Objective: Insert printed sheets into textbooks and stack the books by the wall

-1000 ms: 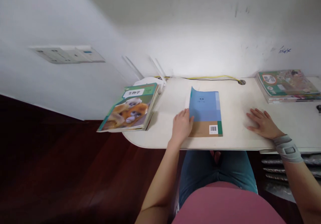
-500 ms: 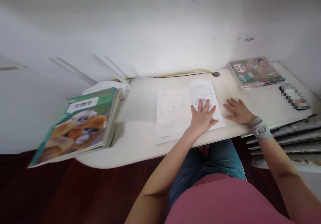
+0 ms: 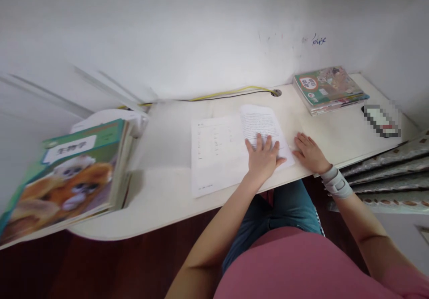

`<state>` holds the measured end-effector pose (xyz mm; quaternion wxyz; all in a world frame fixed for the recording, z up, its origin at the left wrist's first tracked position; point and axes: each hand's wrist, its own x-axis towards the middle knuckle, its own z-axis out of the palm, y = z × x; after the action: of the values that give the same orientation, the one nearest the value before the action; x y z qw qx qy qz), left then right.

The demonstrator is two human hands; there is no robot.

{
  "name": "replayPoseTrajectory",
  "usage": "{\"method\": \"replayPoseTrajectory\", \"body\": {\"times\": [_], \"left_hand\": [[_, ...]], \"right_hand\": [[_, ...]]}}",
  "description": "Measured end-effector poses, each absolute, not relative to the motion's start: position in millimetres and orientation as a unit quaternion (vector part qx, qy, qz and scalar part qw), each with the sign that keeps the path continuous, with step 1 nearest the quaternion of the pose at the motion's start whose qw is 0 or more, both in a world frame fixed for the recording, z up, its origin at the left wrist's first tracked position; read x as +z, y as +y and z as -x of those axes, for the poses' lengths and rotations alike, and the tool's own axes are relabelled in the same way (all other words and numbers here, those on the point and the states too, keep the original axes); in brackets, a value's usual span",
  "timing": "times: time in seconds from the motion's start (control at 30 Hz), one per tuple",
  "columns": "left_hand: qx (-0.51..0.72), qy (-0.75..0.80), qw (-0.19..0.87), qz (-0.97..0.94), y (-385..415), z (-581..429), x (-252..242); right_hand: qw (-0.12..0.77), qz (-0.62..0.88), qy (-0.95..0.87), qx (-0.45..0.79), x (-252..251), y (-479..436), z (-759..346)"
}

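An open booklet point(image 3: 217, 165) with printed pages lies on the white desk point(image 3: 161, 200); its right page curls up at the back. My left hand point(image 3: 263, 158) rests flat on that right page with its fingers spread. Just right of the booklet, my right hand point(image 3: 310, 153) lies palm down on the desk, fingers stretched out and holding nothing. A grey band point(image 3: 337, 183) is wrapped around my right wrist.
A stack of books point(image 3: 77, 174) with monkeys on the cover stands at the left. Another book stack point(image 3: 331, 89) and a pixelated phone-like object point(image 3: 382, 120) lie at the right. Yellow and black cables point(image 3: 228, 94) run along the wall to a desk hole point(image 3: 276, 93).
The view has shifted, so the desk and books appear further left. My right hand's fingers are closer together. My left hand stays on the booklet page.
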<state>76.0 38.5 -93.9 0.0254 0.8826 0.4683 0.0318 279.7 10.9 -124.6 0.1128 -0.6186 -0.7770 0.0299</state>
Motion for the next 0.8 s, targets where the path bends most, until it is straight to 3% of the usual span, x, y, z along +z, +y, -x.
{"method": "replayPoseTrajectory", "body": {"times": [0.43, 0.67, 0.8], "left_hand": [[-0.016, 0.455, 0.049, -0.889, 41.3, -85.6, -89.6], [0.000, 0.465, 0.063, -0.883, 35.7, -100.5, -97.9], [-0.002, 0.459, 0.057, -0.887, 32.2, -101.0, -100.4]], "right_hand": [[0.180, 0.616, -0.767, 0.035, -129.1, 12.1, -283.6], [0.127, 0.654, -0.745, 0.002, -120.5, 6.3, -262.8], [0.161, 0.663, -0.731, 0.007, -126.5, 5.0, -257.0]]}}
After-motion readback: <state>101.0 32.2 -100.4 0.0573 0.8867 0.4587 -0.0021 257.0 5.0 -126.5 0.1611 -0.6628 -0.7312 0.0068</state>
